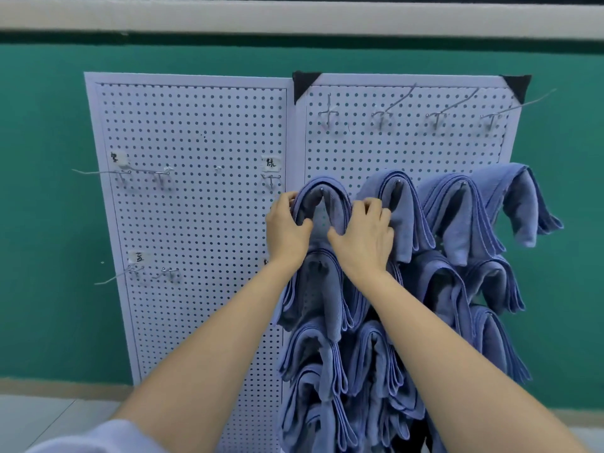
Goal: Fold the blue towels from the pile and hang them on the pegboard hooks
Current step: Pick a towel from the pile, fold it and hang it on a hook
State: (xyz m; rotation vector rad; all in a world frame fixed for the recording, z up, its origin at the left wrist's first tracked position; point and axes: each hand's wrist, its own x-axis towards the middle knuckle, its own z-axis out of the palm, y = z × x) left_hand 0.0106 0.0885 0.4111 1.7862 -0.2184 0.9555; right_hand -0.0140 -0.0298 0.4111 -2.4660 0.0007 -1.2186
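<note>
A folded blue towel (322, 204) is draped over a hook at the left edge of the right white pegboard (408, 145). My left hand (286, 228) grips its left fold, fingers curled over the edge. My right hand (366, 237) grips its right fold. Several more folded blue towels (457, 210) hang on hooks to the right and in rows below. The pile is not in view.
The left pegboard (196, 207) carries a few bare wire hooks (124, 173) and small paper labels (271, 163). Bare hooks (382, 116) line the top of the right board. A green wall stands behind; pale floor shows below.
</note>
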